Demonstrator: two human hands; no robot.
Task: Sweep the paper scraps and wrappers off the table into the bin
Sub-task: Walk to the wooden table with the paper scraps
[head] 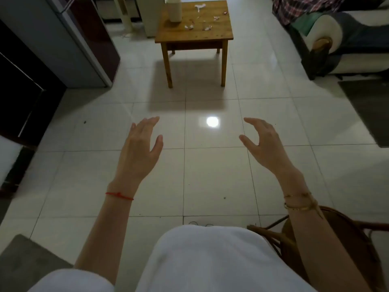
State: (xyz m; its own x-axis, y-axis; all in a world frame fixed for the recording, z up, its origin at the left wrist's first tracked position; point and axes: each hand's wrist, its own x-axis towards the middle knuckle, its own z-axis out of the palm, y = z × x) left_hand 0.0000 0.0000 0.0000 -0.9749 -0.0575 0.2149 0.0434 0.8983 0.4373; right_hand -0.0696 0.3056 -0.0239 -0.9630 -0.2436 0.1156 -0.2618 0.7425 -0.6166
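A small wooden table (179,35) stands far ahead on the tiled floor. White and reddish paper scraps and wrappers (207,28) lie scattered over its top, with a larger white scrap (199,6) near the back. A tall cream bin (174,9) stands on the table's left part. My left hand (141,148) and my right hand (266,142) are raised in front of me over the floor, well short of the table. Both hold nothing, with fingers apart and slightly curled.
A grey and dark red fridge (69,43) stands at the left. A sofa (341,39) with checked cloth fills the right, with a dark mat (366,106) in front of it. A wooden chair (328,234) is close by my right arm. Tiled floor lies between me and the table.
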